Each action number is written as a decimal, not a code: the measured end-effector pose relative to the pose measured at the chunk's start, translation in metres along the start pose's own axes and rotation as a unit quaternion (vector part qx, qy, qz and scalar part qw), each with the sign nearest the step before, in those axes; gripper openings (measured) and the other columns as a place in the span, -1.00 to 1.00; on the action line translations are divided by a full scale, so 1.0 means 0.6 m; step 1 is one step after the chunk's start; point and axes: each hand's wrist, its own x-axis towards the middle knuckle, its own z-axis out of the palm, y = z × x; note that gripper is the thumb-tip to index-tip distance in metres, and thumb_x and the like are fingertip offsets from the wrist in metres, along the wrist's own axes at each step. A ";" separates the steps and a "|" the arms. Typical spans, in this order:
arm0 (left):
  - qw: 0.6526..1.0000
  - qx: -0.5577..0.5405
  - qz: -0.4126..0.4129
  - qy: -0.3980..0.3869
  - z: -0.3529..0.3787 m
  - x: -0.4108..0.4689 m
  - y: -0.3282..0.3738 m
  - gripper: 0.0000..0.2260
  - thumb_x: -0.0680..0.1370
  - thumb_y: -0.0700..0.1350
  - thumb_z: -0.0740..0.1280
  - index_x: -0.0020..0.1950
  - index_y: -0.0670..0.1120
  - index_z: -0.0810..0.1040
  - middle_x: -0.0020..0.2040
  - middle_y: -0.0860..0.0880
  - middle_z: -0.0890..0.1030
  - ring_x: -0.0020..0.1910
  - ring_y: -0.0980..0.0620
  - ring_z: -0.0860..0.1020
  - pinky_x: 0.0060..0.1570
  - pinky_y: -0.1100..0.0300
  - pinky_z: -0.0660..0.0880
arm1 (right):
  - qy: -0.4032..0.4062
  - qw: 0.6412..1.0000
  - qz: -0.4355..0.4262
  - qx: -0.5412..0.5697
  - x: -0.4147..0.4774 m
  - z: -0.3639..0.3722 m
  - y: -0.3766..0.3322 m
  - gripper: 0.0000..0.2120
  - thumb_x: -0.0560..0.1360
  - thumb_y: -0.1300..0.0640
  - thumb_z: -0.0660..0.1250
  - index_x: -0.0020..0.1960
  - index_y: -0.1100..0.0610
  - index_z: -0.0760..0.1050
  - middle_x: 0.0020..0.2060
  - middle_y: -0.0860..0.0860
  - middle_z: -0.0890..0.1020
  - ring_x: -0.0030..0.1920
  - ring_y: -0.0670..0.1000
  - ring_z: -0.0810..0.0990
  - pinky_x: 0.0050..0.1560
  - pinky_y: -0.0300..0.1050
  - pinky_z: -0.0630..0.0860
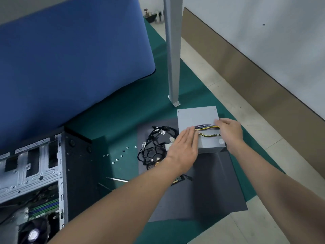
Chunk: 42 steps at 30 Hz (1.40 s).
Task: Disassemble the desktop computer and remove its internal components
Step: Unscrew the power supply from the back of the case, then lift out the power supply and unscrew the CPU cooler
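Note:
A grey power supply box (195,117) rests on a dark panel (202,187) laid on the green mat. Its yellow, black and purple wire bundles (207,128) lie across its top. My left hand (182,148) is flat with fingers together, its tips at the wires' left end. My right hand (228,132) reaches over the box's right edge, fingers touching the wires' right end. The open computer case (35,182) stands at the lower left, with its fan and memory slots showing.
A tangle of black cables (154,147) lies left of the power supply. Several small screws (119,155) dot the green mat (123,120). A screwdriver (116,179) lies beside the case. A blue partition (70,67) and a grey post (173,59) stand behind.

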 end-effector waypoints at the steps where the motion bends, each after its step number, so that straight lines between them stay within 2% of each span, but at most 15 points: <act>1: 1.000 0.011 0.023 0.013 0.000 -0.007 0.004 -0.43 0.58 -0.32 0.06 0.52 -0.38 -0.13 0.53 -0.39 -0.14 0.53 -0.29 -0.15 0.50 -0.08 -0.23 | 0.051 0.997 -0.040 -0.032 -0.013 0.008 -0.005 -0.83 0.50 0.07 0.27 -0.10 0.10 0.62 -0.15 0.03 0.67 -0.04 0.10 0.60 0.00 -0.05 0.52; 4: 0.989 0.031 0.116 0.089 0.000 -0.036 0.016 -0.58 0.60 -0.24 0.07 0.48 -0.24 0.27 0.54 -0.25 0.17 0.54 -0.18 0.11 0.52 0.00 -0.08 | 0.121 0.965 -0.178 -0.148 -0.060 0.027 -0.019 -0.81 0.53 0.11 0.23 -0.08 0.14 0.60 -0.07 0.06 0.63 0.03 0.13 0.52 0.05 -0.05 0.39; 7: 0.986 0.012 0.151 0.069 0.011 -0.088 0.008 -0.66 0.56 -0.18 0.13 0.30 -0.08 0.49 0.39 -0.08 0.45 0.42 -0.07 0.34 0.51 0.08 0.04 | 0.072 0.945 -0.258 -0.185 -0.115 0.050 -0.031 -0.82 0.53 0.17 0.25 -0.06 0.18 0.61 -0.06 0.10 0.65 0.00 0.16 0.55 0.03 -0.03 0.42; 9: 0.994 -0.030 0.093 0.051 0.027 -0.133 -0.019 -0.71 0.51 -0.15 0.17 0.19 -0.05 0.52 0.19 -0.02 0.56 0.27 -0.05 0.45 0.45 0.12 0.13 | 0.024 0.935 -0.289 -0.204 -0.162 0.075 -0.031 -0.84 0.53 0.19 0.26 -0.08 0.20 0.61 -0.10 0.13 0.66 -0.05 0.18 0.57 0.01 0.01 0.46; 11: 0.995 -0.083 0.004 0.057 0.050 -0.189 -0.059 -0.75 0.51 -0.14 0.16 0.12 -0.05 0.53 0.09 -0.02 0.58 0.19 -0.07 0.48 0.36 0.13 0.19 | 0.003 0.924 -0.308 -0.225 -0.217 0.110 -0.023 -0.86 0.52 0.18 0.29 -0.08 0.17 0.61 -0.14 0.11 0.67 -0.09 0.18 0.58 -0.03 0.03 0.49; 13: 0.983 -0.121 -0.104 0.094 0.067 -0.255 -0.102 -0.82 0.44 -0.20 0.24 -0.02 -0.09 0.58 -0.01 -0.06 0.61 0.08 -0.10 0.54 0.24 0.10 0.33 | 0.004 0.914 -0.325 -0.243 -0.267 0.148 -0.007 -0.88 0.50 0.15 0.31 -0.09 0.13 0.61 -0.18 0.07 0.66 -0.13 0.15 0.58 -0.09 0.01 0.50; 15: 0.954 -0.137 -0.230 0.138 0.095 -0.326 -0.137 -0.80 0.33 -0.27 0.38 -0.06 -0.17 0.63 0.04 -0.16 0.65 0.09 -0.17 0.60 0.18 0.04 0.46 | -0.071 0.922 -0.298 -0.237 -0.308 0.189 0.008 -0.88 0.50 0.13 0.30 -0.09 0.08 0.62 -0.19 0.04 0.67 -0.14 0.12 0.60 -0.11 -0.01 0.53; 17: 0.916 -0.148 -0.344 0.147 0.122 -0.394 -0.153 -0.62 0.34 -0.28 0.45 0.16 -0.28 0.60 0.26 -0.27 0.55 0.28 -0.23 0.51 0.27 -0.06 0.45 | -0.184 0.912 -0.268 -0.250 -0.340 0.234 0.027 -0.87 0.51 0.11 0.29 -0.09 0.05 0.63 -0.20 0.01 0.69 -0.14 0.08 0.62 -0.11 -0.03 0.54; 20: 0.881 -0.206 -0.399 0.151 0.158 -0.469 -0.145 -0.44 0.51 -0.14 0.38 0.45 -0.30 0.33 0.49 -0.24 0.28 0.49 -0.18 0.24 0.42 -0.05 0.27 | -0.274 0.872 -0.262 -0.309 -0.379 0.296 0.057 -0.86 0.51 0.09 0.28 -0.10 0.05 0.62 -0.18 0.03 0.68 -0.10 0.12 0.62 -0.10 -0.02 0.54; 22: 0.874 -0.249 -0.390 0.149 0.178 -0.496 -0.133 -0.39 0.58 -0.09 0.27 0.55 -0.25 0.12 0.57 -0.15 0.06 0.56 -0.08 0.03 0.51 0.05 0.07 | -0.291 0.850 -0.261 -0.353 -0.397 0.329 0.077 -0.86 0.51 0.07 0.28 -0.09 0.05 0.61 -0.12 0.07 0.68 -0.04 0.16 0.61 -0.08 -0.01 0.54; 25: 0.867 -0.284 -0.380 0.153 0.193 -0.507 -0.118 -0.37 0.60 -0.13 0.15 0.59 -0.15 -0.10 0.57 -0.01 -0.19 0.54 0.09 -0.22 0.50 0.19 -0.17 | -0.262 0.813 -0.279 -0.439 -0.414 0.360 0.105 -0.81 0.53 -0.02 0.26 0.02 0.03 0.58 0.00 0.06 0.62 0.05 0.16 0.57 -0.03 -0.02 0.50; 31: 0.860 -0.284 -0.393 0.160 0.205 -0.507 -0.115 -0.37 0.60 -0.12 0.07 0.58 -0.13 -0.19 0.58 0.00 -0.24 0.50 0.14 -0.32 0.40 0.25 -0.40 | -0.226 0.758 -0.276 -0.546 -0.432 0.377 0.150 -0.70 0.54 -0.02 0.29 0.14 0.17 0.47 0.11 0.09 0.49 0.13 0.18 0.51 0.00 0.04 0.47; 36: 0.861 -0.290 -0.387 0.155 0.202 -0.511 -0.116 -0.40 0.63 -0.08 0.06 0.58 -0.15 -0.17 0.59 -0.04 -0.19 0.56 0.06 -0.21 0.45 0.21 -0.33 | -0.206 0.741 -0.287 -0.571 -0.439 0.394 0.149 -0.75 0.56 0.07 0.21 0.18 0.17 0.42 0.14 0.11 0.51 0.15 0.18 0.52 0.01 0.03 0.47; 38: 0.866 -0.296 -0.376 0.141 0.200 -0.516 -0.121 -0.44 0.66 -0.03 0.02 0.58 -0.15 -0.15 0.59 -0.06 -0.17 0.56 0.05 -0.19 0.50 0.17 -0.24 | -0.207 0.755 -0.256 -0.567 -0.445 0.400 0.137 -0.75 0.56 0.06 0.20 0.14 0.18 0.45 0.12 0.15 0.54 0.13 0.21 0.54 0.01 0.03 0.47; 42: 0.883 -0.304 -0.339 0.116 0.194 -0.535 -0.137 -0.46 0.68 0.05 -0.05 0.59 -0.14 -0.11 0.60 -0.05 -0.13 0.56 0.07 -0.16 0.51 0.16 -0.19 | -0.215 0.852 -0.184 -0.440 -0.457 0.391 0.092 -0.73 0.58 0.01 0.20 0.03 0.22 0.49 -0.01 0.24 0.60 0.05 0.27 0.55 -0.01 0.01 0.49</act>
